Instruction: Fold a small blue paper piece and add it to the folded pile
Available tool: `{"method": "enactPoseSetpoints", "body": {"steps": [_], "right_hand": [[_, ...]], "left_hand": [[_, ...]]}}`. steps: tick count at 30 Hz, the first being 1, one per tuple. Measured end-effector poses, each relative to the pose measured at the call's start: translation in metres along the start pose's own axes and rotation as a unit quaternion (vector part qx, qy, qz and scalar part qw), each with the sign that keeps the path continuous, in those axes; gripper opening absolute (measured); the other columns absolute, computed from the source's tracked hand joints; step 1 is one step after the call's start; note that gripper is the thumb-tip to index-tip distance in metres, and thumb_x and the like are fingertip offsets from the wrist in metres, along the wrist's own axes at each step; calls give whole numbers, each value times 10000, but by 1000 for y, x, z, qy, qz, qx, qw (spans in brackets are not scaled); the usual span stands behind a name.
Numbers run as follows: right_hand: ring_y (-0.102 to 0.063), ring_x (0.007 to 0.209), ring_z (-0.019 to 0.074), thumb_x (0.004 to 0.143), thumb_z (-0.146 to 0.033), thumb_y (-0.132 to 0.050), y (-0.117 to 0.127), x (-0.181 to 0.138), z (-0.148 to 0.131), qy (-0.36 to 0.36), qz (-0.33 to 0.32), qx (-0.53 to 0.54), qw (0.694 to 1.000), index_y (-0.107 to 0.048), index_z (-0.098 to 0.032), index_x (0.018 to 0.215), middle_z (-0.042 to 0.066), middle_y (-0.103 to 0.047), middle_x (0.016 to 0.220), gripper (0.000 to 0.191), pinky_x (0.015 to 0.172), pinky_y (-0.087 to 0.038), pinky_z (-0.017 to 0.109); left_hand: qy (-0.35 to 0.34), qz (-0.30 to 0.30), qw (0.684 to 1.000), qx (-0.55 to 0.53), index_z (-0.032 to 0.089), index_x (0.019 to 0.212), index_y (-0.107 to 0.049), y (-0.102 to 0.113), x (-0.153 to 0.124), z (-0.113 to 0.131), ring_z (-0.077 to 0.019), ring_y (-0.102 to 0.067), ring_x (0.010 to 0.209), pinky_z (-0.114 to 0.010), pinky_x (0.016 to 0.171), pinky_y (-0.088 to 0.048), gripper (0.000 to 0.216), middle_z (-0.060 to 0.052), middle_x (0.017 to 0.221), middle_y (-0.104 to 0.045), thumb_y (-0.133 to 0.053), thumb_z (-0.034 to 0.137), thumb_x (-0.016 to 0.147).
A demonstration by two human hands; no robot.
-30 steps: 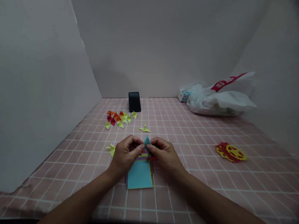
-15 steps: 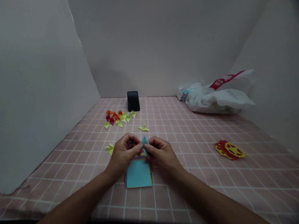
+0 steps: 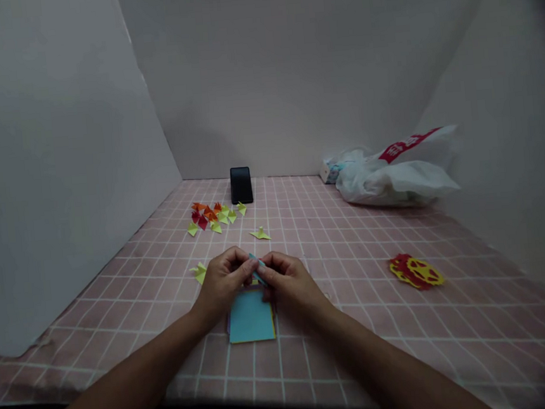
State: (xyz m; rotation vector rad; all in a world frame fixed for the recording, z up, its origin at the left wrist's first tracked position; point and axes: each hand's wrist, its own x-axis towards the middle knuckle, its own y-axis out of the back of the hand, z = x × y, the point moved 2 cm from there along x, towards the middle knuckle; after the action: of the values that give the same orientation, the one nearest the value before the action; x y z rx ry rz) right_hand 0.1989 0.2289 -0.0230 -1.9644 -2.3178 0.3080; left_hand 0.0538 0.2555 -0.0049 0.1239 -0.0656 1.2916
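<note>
Between my two hands is a small piece of folded blue paper (image 3: 260,270), mostly covered by fingers. My left hand (image 3: 227,277) pinches its left side with thumb and fingers. From the right, my right hand (image 3: 288,279) pinches it too, its thumb close to the left thumb. Just below the hands lies a stack of square origami paper (image 3: 250,318), blue on top with yellow and purple edges showing. A yellow paper crane (image 3: 199,272) rests left of my left hand, partly hidden by it. Another yellow crane (image 3: 260,233) with spread wings stands beyond the hands.
Several small orange, red and yellow folded cranes (image 3: 209,215) cluster at the back left. A black phone (image 3: 241,185) stands behind them. At the back right are a white plastic bag (image 3: 389,181) and a small box (image 3: 329,171). Red and yellow cut-out shapes (image 3: 424,272) lie right.
The folded blue paper has tilted from upright to slanting left and is now more covered by my fingers. My hands have drawn slightly closer together. The view has shifted a little.
</note>
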Motion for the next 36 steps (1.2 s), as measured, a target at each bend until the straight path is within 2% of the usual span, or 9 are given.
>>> {"method": "enactPoseSetpoints", "body": {"steps": [4, 11, 16, 20, 26, 29, 32, 36], "right_hand": [[-476, 471, 80, 782, -390, -692, 0, 0, -2, 8, -13, -28, 999, -595, -180, 741, -37, -552, 584, 234, 475, -374, 220], [-496, 471, 91, 802, -389, -651, 14, 4, -12, 63, 62, -25, 996, -555, -190, 702, -42, -549, 555, 242, 482, -395, 230], [-482, 458, 89, 792, -347, -653, 16, 4, -18, 83, 26, -90, 992, -554, -189, 660, -45, -529, 543, 228, 464, -392, 226], [-505, 444, 97, 811, -344, -625, 16, 5, -19, 87, 26, -129, 988, -560, -189, 650, -35, -549, 539, 233, 449, -399, 227], [-508, 415, 90, 864, -458, -591, 17, 5, -16, 82, 70, -52, 993, -540, -191, 678, -37, -550, 535, 330, 421, -391, 215], [-535, 421, 90, 870, -536, -575, 14, 5, -16, 75, 37, -20, 996, -560, -189, 765, -36, -580, 577, 362, 416, -400, 206], [-549, 419, 93, 802, -512, -659, 11, 5, -14, 58, 6, -24, 998, -547, -193, 764, -44, -584, 567, 340, 415, -411, 203], [-495, 382, 82, 786, -453, -668, 13, 5, -15, 74, 31, -42, 996, -524, -197, 682, -56, -542, 498, 312, 392, -383, 201]], "left_hand": [[-6, 19, 1000, 2, 159, 716, -586, 1, -1, 1, -101, -544, 566, -231, 569, -449, 246, 27, 608, -581, -690, 370, 789], [14, -21, 1000, 8, 158, 730, -563, 2, 2, -3, -84, -510, 547, -208, 542, -418, 259, 38, 602, -558, -682, 378, 794], [41, -67, 996, 28, 167, 788, -575, -1, 1, -5, -65, -437, 448, -185, 429, -336, 289, 55, 575, -532, -667, 439, 821], [42, -86, 994, 56, 168, 706, -552, -3, -2, -4, -51, -411, 398, -178, 397, -301, 325, 49, 551, -542, -637, 444, 854], [34, -52, 997, 34, 168, 711, -540, -4, -3, -7, -46, -438, 394, -171, 409, -325, 319, 47, 561, -570, -623, 431, 870], [29, -47, 998, 32, 167, 724, -545, -4, -3, -8, -44, -440, 397, -168, 410, -328, 326, 48, 565, -569, -613, 444, 881], [21, -61, 997, 38, 170, 743, -545, -5, -4, -7, -48, -442, 393, -171, 403, -328, 328, 50, 568, -568, -591, 457, 897], [22, -98, 993, 64, 179, 775, -540, -8, -5, -5, -59, -442, 376, -179, 394, -334, 317, 48, 555, -582, -547, 461, 921]]}}
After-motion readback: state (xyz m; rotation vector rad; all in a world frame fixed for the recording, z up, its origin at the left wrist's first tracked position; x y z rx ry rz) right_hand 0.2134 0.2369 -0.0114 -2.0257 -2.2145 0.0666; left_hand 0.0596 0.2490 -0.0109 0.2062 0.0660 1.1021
